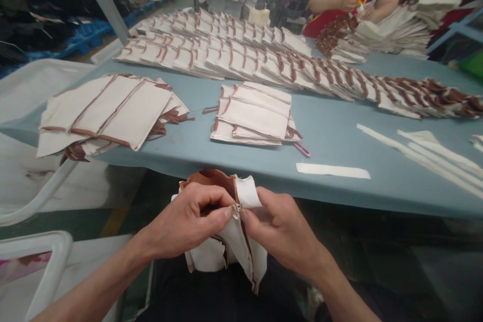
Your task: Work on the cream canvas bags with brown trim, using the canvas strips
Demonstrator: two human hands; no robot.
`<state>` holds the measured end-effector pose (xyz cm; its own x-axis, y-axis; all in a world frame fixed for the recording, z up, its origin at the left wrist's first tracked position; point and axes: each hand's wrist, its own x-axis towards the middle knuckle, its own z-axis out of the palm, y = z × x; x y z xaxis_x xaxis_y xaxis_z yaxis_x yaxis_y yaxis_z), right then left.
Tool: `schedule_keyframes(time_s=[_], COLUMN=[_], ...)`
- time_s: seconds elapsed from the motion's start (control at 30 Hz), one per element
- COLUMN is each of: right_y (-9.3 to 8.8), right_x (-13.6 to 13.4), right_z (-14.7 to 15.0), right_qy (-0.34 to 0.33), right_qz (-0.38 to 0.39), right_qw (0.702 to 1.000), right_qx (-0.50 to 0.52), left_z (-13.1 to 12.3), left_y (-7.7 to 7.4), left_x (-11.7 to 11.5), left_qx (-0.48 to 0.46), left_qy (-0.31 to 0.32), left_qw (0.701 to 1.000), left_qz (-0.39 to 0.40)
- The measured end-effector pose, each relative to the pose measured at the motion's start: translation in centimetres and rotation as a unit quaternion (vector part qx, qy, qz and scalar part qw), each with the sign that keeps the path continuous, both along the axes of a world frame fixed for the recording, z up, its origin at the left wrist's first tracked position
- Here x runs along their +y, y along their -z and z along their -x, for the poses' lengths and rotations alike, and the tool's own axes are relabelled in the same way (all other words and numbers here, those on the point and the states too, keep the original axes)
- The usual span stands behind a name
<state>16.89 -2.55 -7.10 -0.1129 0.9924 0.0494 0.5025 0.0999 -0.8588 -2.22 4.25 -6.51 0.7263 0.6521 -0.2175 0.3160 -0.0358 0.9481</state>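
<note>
Over my lap, in front of the table's edge, is a sewn cream fabric piece (247, 256) with brown trim and a brown inside, its top open. Thumb and fingers of my left hand (199, 216) pinch its edge near the seam. From the other side my right hand (277, 224) grips the same piece close by, the two thumbs almost meeting. A white strip (248, 191) sticks up between my right fingers and the seam; whether it is joined to the piece I cannot tell. Fingertips partly hide the pinched spot.
The blue-green table (328, 146) bears a left stack (109, 105) and a middle stack (260, 110) of cream pieces. Long overlapping rows (226, 55) lie behind. A pink-handled tool (302, 149) and a white strip (332, 170) lie near the front edge. A co-worker (354, 0) handles something yellow.
</note>
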Motion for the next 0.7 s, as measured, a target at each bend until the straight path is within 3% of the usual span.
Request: schedule_keyframes(time_s=[0.17,0.4,0.7], right_y=[0.3,0.5,2.2], right_x=[-0.2,-0.2,-0.5], right_z=[0.3,-0.1,0.2], right_qy=[0.013,0.003,0.035], right_qz=[0.036,0.044,0.074], right_qw=[0.998,0.999,0.995], right_qx=[0.044,0.016,0.054], left_z=[-0.2,-0.5,-1.1], left_y=[0.6,0.5,1.4], left_x=[-0.1,-0.3,-1.0], left_qx=[0.015,0.037,0.049], left_qy=[-0.013,-0.017,-0.032], left_qw=[1.0,0.999,0.997], left_qz=[0.017,-0.023,-0.047])
